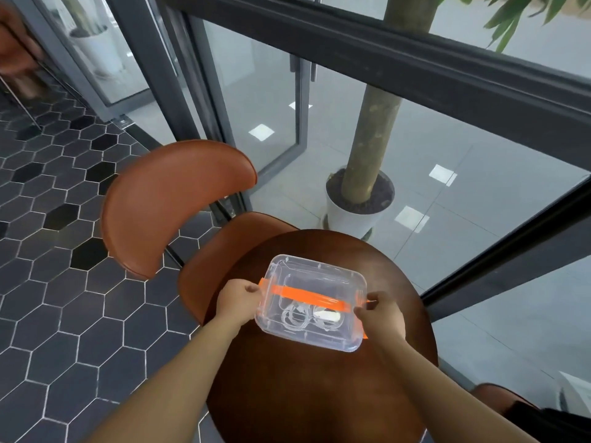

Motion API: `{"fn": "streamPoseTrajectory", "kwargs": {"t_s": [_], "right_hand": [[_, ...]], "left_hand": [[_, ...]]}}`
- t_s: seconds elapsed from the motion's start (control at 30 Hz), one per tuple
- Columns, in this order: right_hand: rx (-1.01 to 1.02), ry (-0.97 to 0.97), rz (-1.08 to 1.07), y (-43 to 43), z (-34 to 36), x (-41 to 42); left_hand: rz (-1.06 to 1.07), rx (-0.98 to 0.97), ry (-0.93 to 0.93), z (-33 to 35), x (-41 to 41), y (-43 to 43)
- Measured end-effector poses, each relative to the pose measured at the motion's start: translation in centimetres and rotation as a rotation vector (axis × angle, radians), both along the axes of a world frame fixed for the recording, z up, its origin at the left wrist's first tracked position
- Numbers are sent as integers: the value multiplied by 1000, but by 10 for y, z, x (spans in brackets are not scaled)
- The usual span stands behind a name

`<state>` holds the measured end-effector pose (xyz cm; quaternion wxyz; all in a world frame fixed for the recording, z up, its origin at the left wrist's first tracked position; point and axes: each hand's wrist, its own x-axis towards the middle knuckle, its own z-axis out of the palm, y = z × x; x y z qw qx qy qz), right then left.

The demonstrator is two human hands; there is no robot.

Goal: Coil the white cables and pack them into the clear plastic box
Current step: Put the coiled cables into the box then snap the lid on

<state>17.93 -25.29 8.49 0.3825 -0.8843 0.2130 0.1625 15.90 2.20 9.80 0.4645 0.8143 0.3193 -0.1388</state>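
White cables (pixel 297 318) lay coiled inside the box (pixel 315 271), near its front, with the lid on, on the round table (pixel 319 394); packing looked done and closing was in hand; the left hand (pixel 238 298) curled round the box's left end at the orange clip (pixel 262 282); the right hand (pixel 382 310) pinched the right end; next, I judged, both clips needed pressing shut evenly.

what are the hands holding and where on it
The clear plastic box, by its two short ends: the left hand grips the left end, the right hand the right end, each at an orange latch.
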Motion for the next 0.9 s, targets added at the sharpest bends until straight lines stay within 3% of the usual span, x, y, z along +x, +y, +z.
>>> {"fn": "streamPoseTrajectory", "kwargs": {"t_s": [0.17, 0.33, 0.9], "right_hand": [[-29, -7, -17, 3, -7, 4], [-42, 3, -12, 0, -17, 0], [-36, -6, -22, -8, -35, -1]], "left_hand": [[-93, 150, 31, -15, 5, -1], [-132, 143, 51, -42, 6, 7], [-165, 238, 2, -42, 3, -2]]}}
